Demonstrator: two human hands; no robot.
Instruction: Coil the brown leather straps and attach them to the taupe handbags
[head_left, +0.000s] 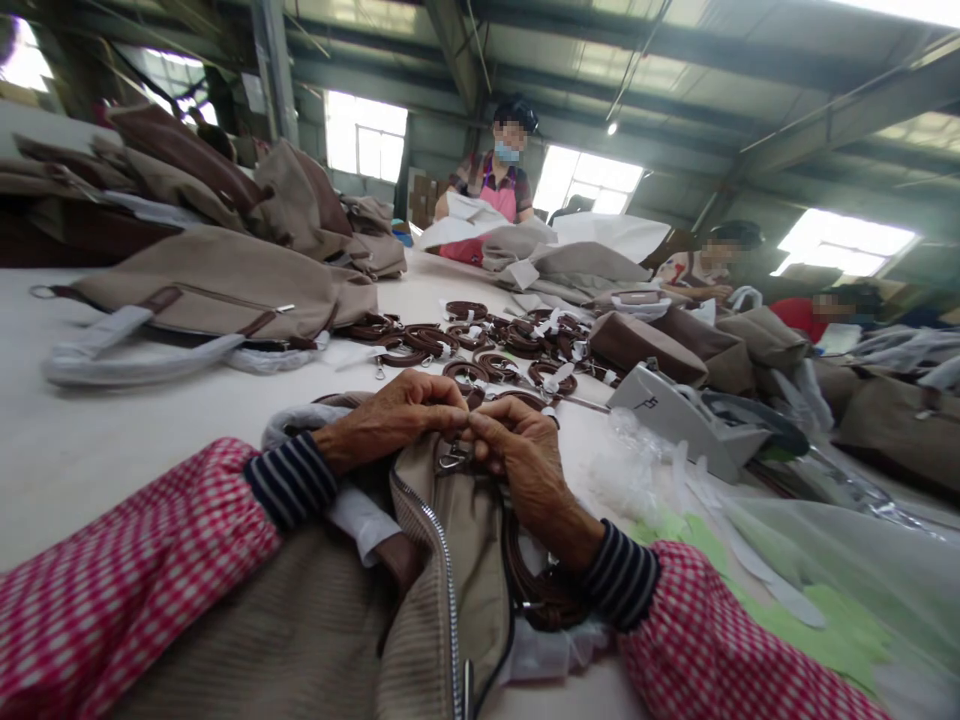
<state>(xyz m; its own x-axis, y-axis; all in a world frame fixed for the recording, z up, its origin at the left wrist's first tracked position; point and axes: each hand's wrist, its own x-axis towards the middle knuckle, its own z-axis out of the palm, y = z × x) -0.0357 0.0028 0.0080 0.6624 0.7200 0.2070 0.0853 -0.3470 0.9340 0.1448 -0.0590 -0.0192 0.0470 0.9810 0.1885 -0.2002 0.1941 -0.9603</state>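
A taupe handbag (285, 610) with ribbed sides lies close in front of me, its metal zipper (442, 545) running toward me. At its far end, my left hand (397, 415) and my right hand (525, 460) meet with thumbs and fingertips pinched together. Whatever is between the fingertips is too small or hidden to name. A small metal clasp (454, 457) shows just below them, at the bag's opening. White wrapping (364, 520) covers a handle at the bag's left. Under my right wrist lies a coiled brown strap (544, 590).
Coiled brown straps (495, 370) with white tags lie beyond my hands. Another taupe bag (217, 275) with wrapped handles rests at left, before a bag pile (300, 200). At right are a grey tape dispenser (675, 415), clear plastic and green scraps (832, 630). A masked co-worker (499, 190) is across the table.
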